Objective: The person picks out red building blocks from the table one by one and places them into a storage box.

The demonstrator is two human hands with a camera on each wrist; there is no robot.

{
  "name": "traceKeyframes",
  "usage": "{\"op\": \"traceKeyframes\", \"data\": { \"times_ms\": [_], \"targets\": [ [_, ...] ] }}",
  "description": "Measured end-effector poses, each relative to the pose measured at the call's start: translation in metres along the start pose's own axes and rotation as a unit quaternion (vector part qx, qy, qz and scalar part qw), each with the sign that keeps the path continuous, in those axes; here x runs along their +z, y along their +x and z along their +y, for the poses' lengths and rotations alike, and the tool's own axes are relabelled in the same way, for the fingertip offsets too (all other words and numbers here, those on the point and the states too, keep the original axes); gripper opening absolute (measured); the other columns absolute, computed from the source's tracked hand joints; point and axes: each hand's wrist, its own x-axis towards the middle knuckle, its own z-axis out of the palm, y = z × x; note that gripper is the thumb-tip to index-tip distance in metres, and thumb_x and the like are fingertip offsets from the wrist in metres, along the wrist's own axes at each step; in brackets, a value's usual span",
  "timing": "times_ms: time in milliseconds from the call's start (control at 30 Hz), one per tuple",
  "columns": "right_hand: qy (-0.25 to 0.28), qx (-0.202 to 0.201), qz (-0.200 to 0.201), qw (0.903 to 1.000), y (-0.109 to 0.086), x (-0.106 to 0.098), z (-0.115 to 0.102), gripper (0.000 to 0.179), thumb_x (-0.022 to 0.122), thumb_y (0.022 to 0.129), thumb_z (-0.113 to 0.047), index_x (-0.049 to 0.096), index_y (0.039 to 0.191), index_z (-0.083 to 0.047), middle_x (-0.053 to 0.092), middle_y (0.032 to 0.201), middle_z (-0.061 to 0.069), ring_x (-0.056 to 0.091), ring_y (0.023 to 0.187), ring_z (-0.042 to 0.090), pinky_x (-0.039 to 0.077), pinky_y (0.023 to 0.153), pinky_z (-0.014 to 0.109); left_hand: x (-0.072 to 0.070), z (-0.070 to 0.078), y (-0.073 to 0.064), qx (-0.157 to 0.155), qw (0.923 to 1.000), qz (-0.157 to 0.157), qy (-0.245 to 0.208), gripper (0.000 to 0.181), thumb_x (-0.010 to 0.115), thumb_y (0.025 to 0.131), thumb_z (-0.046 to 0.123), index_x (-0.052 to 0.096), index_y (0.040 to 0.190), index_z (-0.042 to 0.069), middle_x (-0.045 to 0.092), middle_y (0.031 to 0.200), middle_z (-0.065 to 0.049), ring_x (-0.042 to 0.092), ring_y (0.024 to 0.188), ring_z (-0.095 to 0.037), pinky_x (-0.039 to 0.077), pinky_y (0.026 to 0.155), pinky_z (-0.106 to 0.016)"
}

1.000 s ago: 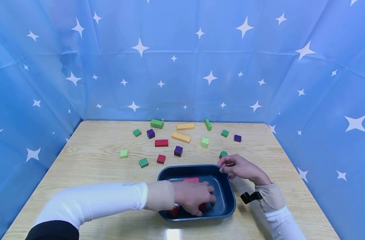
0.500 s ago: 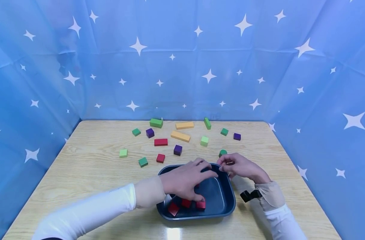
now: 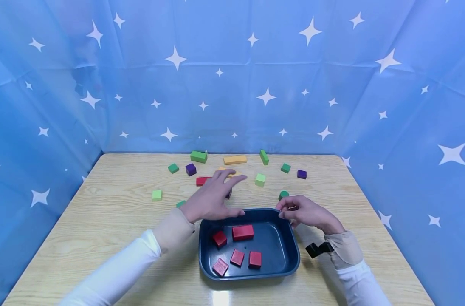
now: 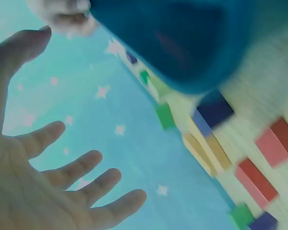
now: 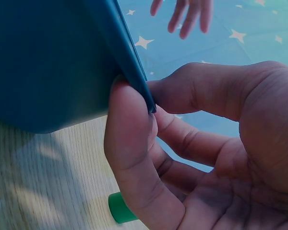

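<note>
A dark blue tray (image 3: pixel 273 248) stands at the table's near side, with several red blocks (image 3: pixel 243 232) lying spread inside. My right hand (image 3: pixel 306 213) pinches its far right corner, thumb and forefinger on either side of the rim (image 5: pixel 134 52) in the right wrist view. Over the tray's far left edge hovers my left hand (image 3: pixel 213 197), fingers spread, holding nothing. Beyond it lie a long red block (image 3: pixel 202 181), partly covered by the hand, and a yellow block (image 3: pixel 234 173). The left wrist view shows a smaller red block (image 4: pixel 278 141) that the hand hides from the head view.
Green blocks (image 3: pixel 199 156), purple cubes (image 3: pixel 191 169) and another yellow block (image 3: pixel 235 160) lie scattered across the far half of the wooden table (image 3: pixel 114 221). A green cylinder (image 3: pixel 283 195) is just beyond my right hand. A starry blue curtain (image 3: pixel 232 85) surrounds the table.
My left hand has risen out of the tray and moved away from me and to the left, uncovering the red blocks inside. The right hand stays on the rim.
</note>
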Motion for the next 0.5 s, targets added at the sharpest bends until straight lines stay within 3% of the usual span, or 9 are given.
{"op": "traceKeyframes", "data": {
  "times_ms": [200,500],
  "targets": [
    [0.001,0.0,0.0,1.0,0.0,0.0,0.0,0.015,0.061,0.101,-0.011,0.065,0.113,-0.002,0.061,0.093,0.012,0.059,0.079,0.025,0.062,0.062,0.043,-0.004,-0.034,0.005,-0.045,0.9983,0.036,0.003,0.092,0.081,0.081,0.055,0.038,0.158,0.029,0.038,0.158,-0.01,0.039,0.143,-0.035,0.049,0.109,-0.059],
    [0.001,0.002,0.003,1.0,-0.001,0.0,0.0,0.016,0.062,0.1,-0.012,0.065,0.113,-0.002,0.061,0.093,0.012,0.06,0.078,0.025,0.062,0.062,0.041,-0.002,-0.068,0.017,-0.103,0.9945,0.02,0.009,0.093,0.082,0.082,0.053,0.035,0.159,0.028,0.034,0.16,-0.013,0.032,0.148,-0.039,0.042,0.113,-0.065]
  ]
}}
